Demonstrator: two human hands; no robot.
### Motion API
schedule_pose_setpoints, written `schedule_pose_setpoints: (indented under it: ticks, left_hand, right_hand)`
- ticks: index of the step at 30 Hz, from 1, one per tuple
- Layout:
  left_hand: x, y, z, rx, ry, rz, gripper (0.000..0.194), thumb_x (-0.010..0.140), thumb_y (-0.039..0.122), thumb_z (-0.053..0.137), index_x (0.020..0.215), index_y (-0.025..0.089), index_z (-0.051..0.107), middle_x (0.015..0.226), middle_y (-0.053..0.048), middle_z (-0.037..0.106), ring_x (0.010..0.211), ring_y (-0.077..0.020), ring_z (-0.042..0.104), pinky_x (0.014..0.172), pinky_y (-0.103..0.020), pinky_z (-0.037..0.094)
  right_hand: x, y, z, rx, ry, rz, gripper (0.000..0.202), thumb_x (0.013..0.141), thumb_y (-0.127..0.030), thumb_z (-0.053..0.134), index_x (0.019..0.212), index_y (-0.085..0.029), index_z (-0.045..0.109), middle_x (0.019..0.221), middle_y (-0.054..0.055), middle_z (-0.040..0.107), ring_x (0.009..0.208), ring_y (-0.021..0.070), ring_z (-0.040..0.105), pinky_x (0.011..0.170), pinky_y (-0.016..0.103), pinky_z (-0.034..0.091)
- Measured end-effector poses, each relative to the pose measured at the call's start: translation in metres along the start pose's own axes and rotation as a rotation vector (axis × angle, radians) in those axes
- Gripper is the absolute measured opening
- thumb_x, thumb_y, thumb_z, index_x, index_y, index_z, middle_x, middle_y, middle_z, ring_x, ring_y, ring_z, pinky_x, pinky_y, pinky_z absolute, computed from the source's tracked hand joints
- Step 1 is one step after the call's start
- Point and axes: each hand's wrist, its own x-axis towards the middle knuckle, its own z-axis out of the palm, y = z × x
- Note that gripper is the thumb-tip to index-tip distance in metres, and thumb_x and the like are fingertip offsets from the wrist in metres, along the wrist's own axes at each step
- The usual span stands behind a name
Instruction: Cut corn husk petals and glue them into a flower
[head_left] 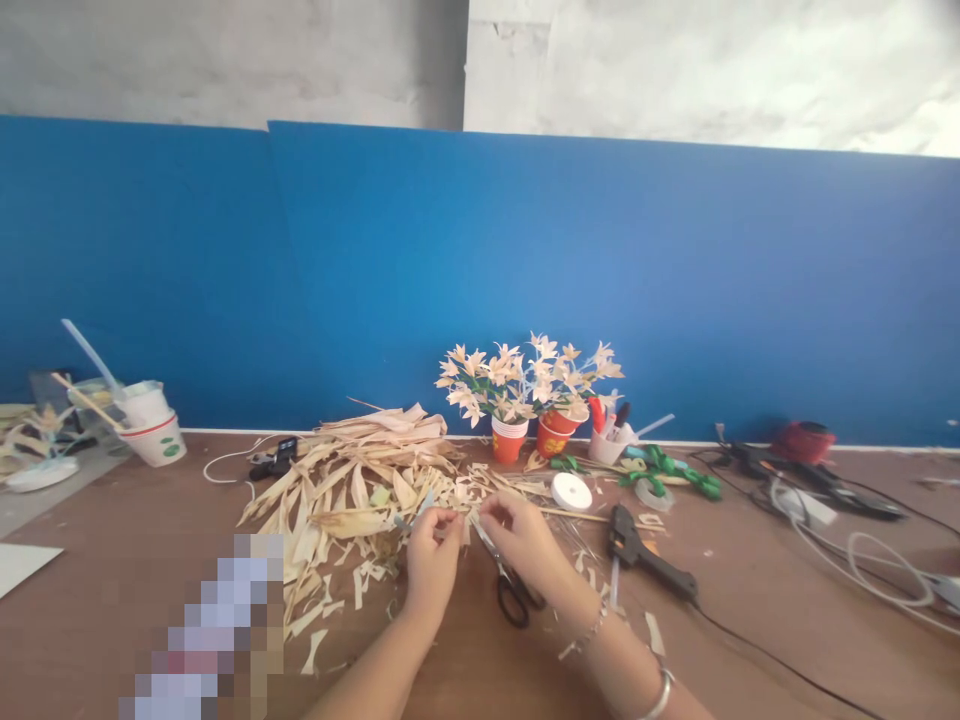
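Observation:
My left hand point(433, 560) is closed in a pinch over the front of the table. Facing it, my right hand point(521, 540) has its thumb and fingertips brought together. Whatever sits in either pinch is too small to make out; pale scraps show in the gap between the hands. Black-handled scissors point(513, 597) lie beneath my right hand, blades pointing away. A heap of dried corn husks point(352, 480) spreads to the left of and behind my left hand. Beyond the hands, husk-coloured flowers point(502, 372) stand in red paper cups point(508, 440).
To the right lie a black glue gun point(649, 560) with its cord, a white spool point(571, 491), green ribbon-like pieces point(667, 470) and tangled white cables point(855, 560). A white cup point(157, 440) with sticks stands far left. Blue panel point(375, 270) closes off the back.

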Motion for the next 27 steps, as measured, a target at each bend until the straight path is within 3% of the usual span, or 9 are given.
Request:
schedule_pose_setpoints:
  ticks: [3,8,14,20,27]
  left_hand:
    - [0.000,-0.002,0.000,0.027,0.004,0.045,0.015,0.075,0.030,0.056,0.068,0.018,0.060,0.071,-0.004,0.064,0.071,-0.0198,0.059,0.069,-0.031,0.046]
    - [-0.001,-0.004,0.001,0.027,-0.006,0.065,0.015,0.076,0.030,0.056,0.070,0.018,0.061,0.071,-0.003,0.063,0.072,-0.0198,0.059,0.069,-0.032,0.046]
    - [-0.001,-0.002,0.001,0.070,-0.010,0.144,0.011,0.074,0.025,0.056,0.067,0.019,0.060,0.069,-0.003,0.061,0.073,-0.0199,0.057,0.070,-0.033,0.045]
    - [-0.002,0.004,0.000,0.113,-0.025,0.130,0.012,0.072,0.024,0.053,0.064,0.019,0.059,0.070,-0.003,0.061,0.073,-0.0205,0.058,0.071,-0.034,0.045]
    - [-0.004,0.009,-0.001,0.173,-0.036,0.180,0.011,0.072,0.018,0.052,0.062,0.020,0.058,0.072,-0.003,0.063,0.077,-0.0212,0.059,0.073,-0.035,0.046]
  right_hand:
    - [0.003,0.002,-0.001,0.046,0.124,-0.063,0.015,0.080,-0.018,0.048,0.083,-0.017,0.062,0.078,0.004,0.066,0.068,0.0162,0.059,0.061,0.025,0.045]
    - [0.001,0.001,0.004,0.067,0.137,-0.206,0.016,0.077,-0.011,0.050,0.082,-0.018,0.063,0.080,0.004,0.066,0.074,0.0167,0.060,0.068,0.027,0.047]
    - [-0.003,0.001,0.007,-0.118,0.165,-0.397,0.021,0.081,-0.007,0.048,0.083,-0.020,0.064,0.080,0.005,0.061,0.078,0.0179,0.057,0.072,0.030,0.044]
    - [-0.007,0.003,0.013,-0.300,0.224,-0.387,0.021,0.080,-0.006,0.047,0.095,-0.018,0.055,0.086,0.007,0.061,0.082,0.0206,0.056,0.075,0.032,0.043]
    - [-0.008,0.003,0.016,-0.435,0.254,-0.427,0.019,0.081,-0.007,0.044,0.094,-0.018,0.053,0.084,0.006,0.062,0.080,0.0207,0.055,0.073,0.032,0.039]
